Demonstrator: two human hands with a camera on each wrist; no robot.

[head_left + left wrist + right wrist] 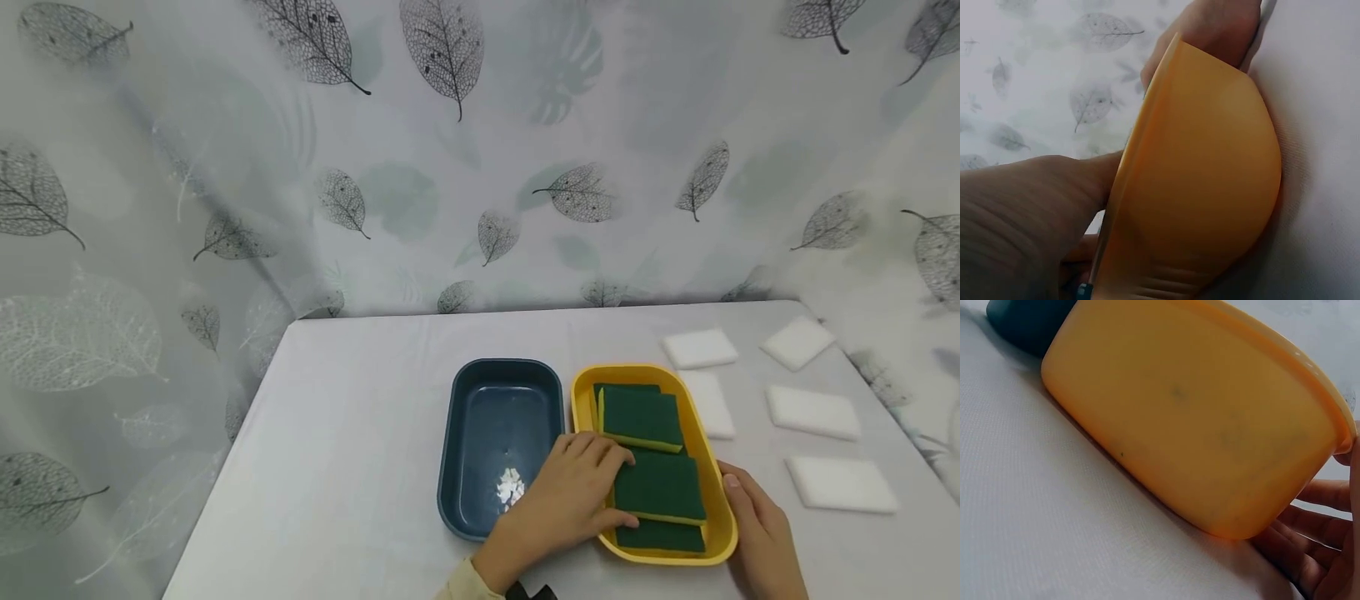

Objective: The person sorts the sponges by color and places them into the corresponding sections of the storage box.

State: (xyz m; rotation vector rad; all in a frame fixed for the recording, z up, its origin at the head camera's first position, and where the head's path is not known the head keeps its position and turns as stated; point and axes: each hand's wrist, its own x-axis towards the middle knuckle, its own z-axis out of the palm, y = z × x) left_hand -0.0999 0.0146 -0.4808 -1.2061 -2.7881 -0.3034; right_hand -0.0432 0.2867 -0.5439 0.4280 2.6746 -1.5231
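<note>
Left grip in over the left rim, back of hand up, thumb and fingers bent around the left end of the near upper sponge: holding that one, fairly narrow span, some fingertips hidden. Right grip outside on the right, fairly straight fingers against the outer wall and rim of the yellow tray; wide, not wrapped round. Near upper sponge inside that tray, green face up, yellow layer below, on top of a lower near sponge. Two more, same colours, overlapped at the far end: far upper sponge over far lower sponge. Just left of the yellow tray, dark blue tray, bright whitish patch at its near end, cannot tell what. Right of the yellow tray, five white pads, flat, spread over the right side of the white tabletop. Beyond, grey leaf-print cloth along far, left and right sides.
</note>
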